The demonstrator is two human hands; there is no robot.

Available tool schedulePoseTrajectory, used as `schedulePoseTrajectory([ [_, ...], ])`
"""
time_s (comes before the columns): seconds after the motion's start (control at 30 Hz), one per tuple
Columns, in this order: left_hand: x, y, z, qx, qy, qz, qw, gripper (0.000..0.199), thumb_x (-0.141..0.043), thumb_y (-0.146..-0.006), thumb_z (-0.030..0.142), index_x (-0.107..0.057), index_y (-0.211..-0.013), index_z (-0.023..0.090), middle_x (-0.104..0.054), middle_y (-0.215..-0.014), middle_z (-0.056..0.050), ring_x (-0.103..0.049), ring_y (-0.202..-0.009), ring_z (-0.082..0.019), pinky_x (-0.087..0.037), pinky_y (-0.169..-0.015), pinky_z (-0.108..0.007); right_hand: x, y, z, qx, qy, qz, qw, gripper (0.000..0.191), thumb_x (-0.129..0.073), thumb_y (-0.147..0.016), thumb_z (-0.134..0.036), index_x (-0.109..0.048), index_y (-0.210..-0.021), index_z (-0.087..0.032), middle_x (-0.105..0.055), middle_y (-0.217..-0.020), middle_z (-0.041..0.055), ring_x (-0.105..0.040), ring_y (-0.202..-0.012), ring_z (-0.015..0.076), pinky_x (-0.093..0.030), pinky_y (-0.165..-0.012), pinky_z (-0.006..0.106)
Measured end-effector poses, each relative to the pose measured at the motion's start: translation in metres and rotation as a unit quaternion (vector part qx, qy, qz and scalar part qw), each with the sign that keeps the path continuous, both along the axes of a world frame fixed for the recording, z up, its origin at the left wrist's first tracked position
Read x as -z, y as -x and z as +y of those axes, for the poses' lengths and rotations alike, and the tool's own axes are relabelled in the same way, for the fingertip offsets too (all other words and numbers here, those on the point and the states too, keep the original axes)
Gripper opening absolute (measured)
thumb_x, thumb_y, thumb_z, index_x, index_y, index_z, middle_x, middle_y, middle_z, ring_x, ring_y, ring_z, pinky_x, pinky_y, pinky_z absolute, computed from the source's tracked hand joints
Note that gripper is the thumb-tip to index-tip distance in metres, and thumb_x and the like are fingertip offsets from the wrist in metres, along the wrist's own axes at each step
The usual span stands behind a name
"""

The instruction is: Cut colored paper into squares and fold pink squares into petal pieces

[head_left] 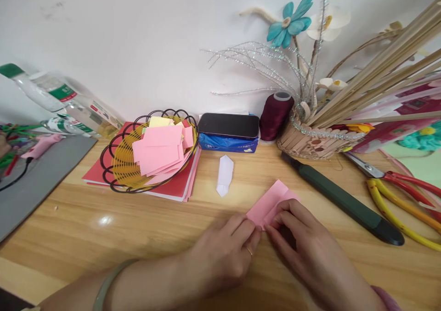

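A small piece of pink paper (269,201) lies on the wooden table with a crease or folded flap along it. My left hand (229,246) is closed on its near left corner, thumb and fingers pressed together. On the near right side, my right hand (303,237) pinches the edge of the same paper between thumb and fingers. Just beyond my left hand lies a folded white paper strip (225,175) with pointed ends. My fingers cover the paper's nearest edge.
A wicker basket (120,164) of pink and yellow slips sits on red paper at left. A phone (229,125) rests on a blue tissue pack. Right of my hands lie a dark green pen-like tool (344,200), pliers (406,210) and scissors (368,167). Behind stands a flower planter (317,143).
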State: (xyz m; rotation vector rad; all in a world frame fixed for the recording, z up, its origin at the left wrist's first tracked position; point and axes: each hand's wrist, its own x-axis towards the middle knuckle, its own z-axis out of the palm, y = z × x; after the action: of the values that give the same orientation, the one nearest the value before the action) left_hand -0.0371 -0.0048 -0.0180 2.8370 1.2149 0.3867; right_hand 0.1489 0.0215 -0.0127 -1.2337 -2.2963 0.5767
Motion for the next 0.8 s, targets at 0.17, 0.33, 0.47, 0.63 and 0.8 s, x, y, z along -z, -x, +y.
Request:
schedulePoseTrajectory([
  [0.17, 0.004, -0.001, -0.001, -0.009, 0.001, -0.003, 1.0, 0.021, -0.032, -0.094, 0.015, -0.053, -0.1, 0.015, -0.057, -0.089, -0.004, -0.056, -0.084, -0.014, -0.051, -0.07, -0.025, 0.0, 0.001, 0.0, 0.004, 0.013, -0.004, 1.0, 0.017, -0.041, -0.088, -0.021, -0.047, -0.071, -0.02, -0.047, -0.079, 0.0032, -0.049, -0.07, 0.0147, -0.045, -0.062, 0.031],
  [0.33, -0.001, 0.001, 0.0, 0.008, -0.001, -0.009, 1.0, 0.024, -0.031, -0.093, 0.012, -0.054, -0.102, 0.01, -0.057, -0.088, -0.006, -0.055, -0.083, -0.017, -0.052, -0.07, -0.028, 0.0, 0.003, -0.001, 0.014, 0.02, -0.012, 1.0, 0.018, -0.041, -0.088, -0.022, -0.047, -0.071, -0.02, -0.047, -0.079, 0.0033, -0.049, -0.07, 0.015, -0.045, -0.062, 0.032],
  [0.47, -0.007, 0.002, 0.001, 0.031, -0.012, -0.002, 0.999, 0.027, -0.03, -0.092, 0.01, -0.053, -0.106, 0.006, -0.058, -0.087, -0.008, -0.055, -0.083, -0.019, -0.053, -0.07, -0.03, -0.001, 0.004, -0.001, 0.019, 0.015, -0.009, 1.0, 0.018, -0.041, -0.088, -0.021, -0.047, -0.071, -0.02, -0.048, -0.078, 0.0031, -0.05, -0.07, 0.0151, -0.045, -0.063, 0.031],
  [0.63, -0.009, 0.001, 0.001, 0.032, -0.001, -0.01, 0.999, 0.027, -0.031, -0.091, 0.009, -0.054, -0.105, 0.006, -0.058, -0.087, -0.008, -0.055, -0.085, -0.018, -0.053, -0.071, -0.029, -0.002, 0.003, -0.001, 0.018, 0.02, -0.006, 1.0, 0.018, -0.041, -0.088, -0.021, -0.047, -0.07, -0.021, -0.048, -0.078, 0.0032, -0.05, -0.07, 0.0152, -0.045, -0.064, 0.031],
  [0.8, -0.009, 0.003, 0.002, 0.046, -0.011, -0.009, 0.999, 0.027, -0.033, -0.09, 0.009, -0.054, -0.106, 0.004, -0.059, -0.089, -0.009, -0.055, -0.086, -0.02, -0.053, -0.069, -0.03, -0.002, 0.004, -0.001, 0.025, 0.014, -0.013, 1.0, 0.018, -0.041, -0.087, -0.02, -0.047, -0.07, -0.021, -0.049, -0.079, 0.0034, -0.05, -0.07, 0.0148, -0.045, -0.063, 0.03],
])
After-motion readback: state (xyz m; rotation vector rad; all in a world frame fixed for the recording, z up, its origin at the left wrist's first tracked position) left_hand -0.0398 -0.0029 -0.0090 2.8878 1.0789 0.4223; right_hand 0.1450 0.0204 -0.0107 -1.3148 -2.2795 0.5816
